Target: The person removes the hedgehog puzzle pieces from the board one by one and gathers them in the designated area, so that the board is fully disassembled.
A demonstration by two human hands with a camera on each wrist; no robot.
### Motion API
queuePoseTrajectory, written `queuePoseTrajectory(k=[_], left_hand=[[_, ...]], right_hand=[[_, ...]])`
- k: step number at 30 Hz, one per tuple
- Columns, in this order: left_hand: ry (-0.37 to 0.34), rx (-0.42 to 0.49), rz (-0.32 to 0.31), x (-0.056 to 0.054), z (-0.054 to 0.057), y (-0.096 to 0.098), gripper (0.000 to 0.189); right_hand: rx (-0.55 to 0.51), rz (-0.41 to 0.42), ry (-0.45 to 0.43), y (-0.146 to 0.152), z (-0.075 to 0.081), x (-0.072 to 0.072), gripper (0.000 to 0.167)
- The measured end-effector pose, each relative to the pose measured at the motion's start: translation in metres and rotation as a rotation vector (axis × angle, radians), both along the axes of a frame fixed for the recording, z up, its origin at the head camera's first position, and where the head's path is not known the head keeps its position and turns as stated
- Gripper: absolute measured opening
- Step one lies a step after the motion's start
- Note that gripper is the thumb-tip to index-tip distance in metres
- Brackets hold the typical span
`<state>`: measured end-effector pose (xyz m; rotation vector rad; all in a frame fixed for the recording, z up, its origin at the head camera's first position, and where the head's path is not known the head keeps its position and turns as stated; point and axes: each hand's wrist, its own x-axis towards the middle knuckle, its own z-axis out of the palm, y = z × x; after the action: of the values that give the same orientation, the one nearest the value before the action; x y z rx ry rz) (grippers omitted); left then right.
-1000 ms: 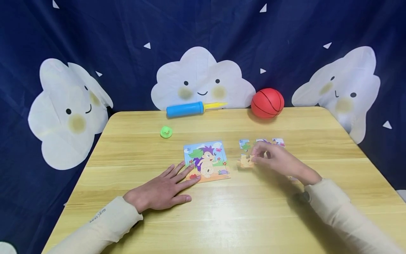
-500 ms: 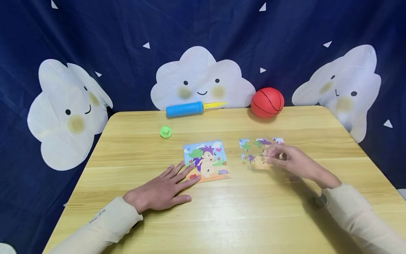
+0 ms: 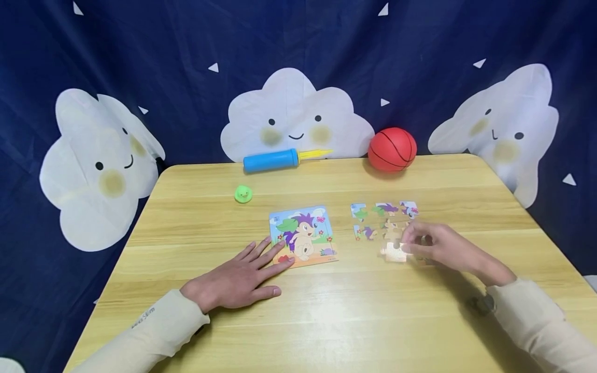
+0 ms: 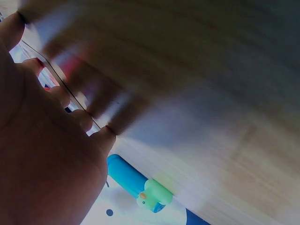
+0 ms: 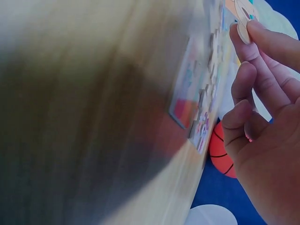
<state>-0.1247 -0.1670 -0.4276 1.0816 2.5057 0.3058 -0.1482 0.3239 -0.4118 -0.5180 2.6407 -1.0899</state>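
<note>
My left hand lies flat with fingers spread, its fingertips on the lower left of a square hedgehog picture board. My right hand pinches a puzzle piece between thumb and fingers, just in front of the loose pieces. In the right wrist view the held piece stands on edge between the thumb and index fingertips. Several loose puzzle pieces lie in rough rows to the right of the board. Part of the lower right of that group is hidden behind my right hand.
At the back of the wooden table lie a blue pump with a yellow nozzle and a red ball with black lines. A small green duck stands behind and left of the board. A dark blue cloud-patterned curtain hangs behind.
My right hand has moved right and then nearer to me, carrying the pinched piece and uncovering loose pieces behind it. My left hand has stayed on the board.
</note>
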Motion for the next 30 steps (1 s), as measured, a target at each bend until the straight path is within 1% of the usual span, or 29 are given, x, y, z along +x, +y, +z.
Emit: queuePoseTrajectory(k=[2,11,13,18,20,25,30], left_hand=[[-0.004,0.000,0.002,0.000,0.000,0.000,0.065],[-0.011,0.001,0.009,0.000,0.000,0.000,0.065],[-0.011,0.000,0.008,0.000,0.000,0.000,0.065],[-0.013,-0.002,0.006,-0.001,0.000,0.000,0.066],[-0.015,-0.002,0.006,-0.001,0.000,0.000,0.066],[-0.005,-0.012,0.006,-0.001,-0.001,0.001,0.066],[0.006,-0.023,0.006,-0.002,-0.002,0.001,0.066]], right_hand=[[-0.012,0.002,-0.027,0.000,-0.002,0.001,0.010],[-0.017,0.035,-0.031,0.001,-0.008,0.002,0.008],[0.000,0.037,-0.015,0.000,-0.009,0.002,0.008],[0.094,0.051,0.086,-0.003,-0.013,0.000,0.012],[0.127,0.055,0.107,-0.003,-0.013,0.000,0.012],[0.150,0.061,0.100,-0.004,-0.014,-0.002,0.012],[0.146,0.076,0.081,-0.003,-0.013,-0.004,0.014]])
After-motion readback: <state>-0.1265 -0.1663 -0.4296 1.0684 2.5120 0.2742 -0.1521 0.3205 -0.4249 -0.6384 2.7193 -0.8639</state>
